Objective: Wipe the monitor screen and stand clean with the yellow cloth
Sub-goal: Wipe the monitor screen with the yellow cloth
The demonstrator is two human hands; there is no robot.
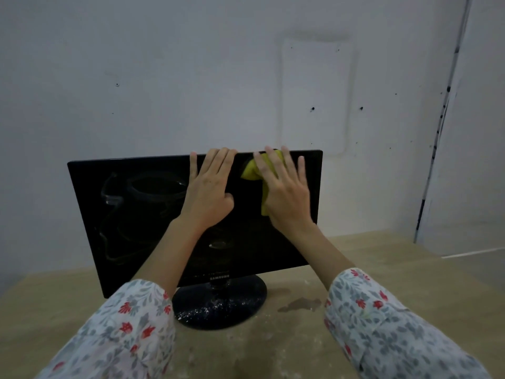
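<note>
A black monitor (131, 214) stands on a wooden table, its dark screen showing smeared streaks on the left half. Its round black stand (218, 305) is speckled with white dust. My left hand (210, 192) grips the top edge of the monitor near the middle, fingers hooked over the bezel. My right hand (284, 192) presses the yellow cloth (252, 170) flat against the upper right of the screen, fingers spread. Most of the cloth is hidden under that hand.
The wooden table (369, 255) carries white dust and a dark damp stain (300, 305) to the right of the stand. A white wall rises close behind the monitor. My floral sleeves fill the lower corners.
</note>
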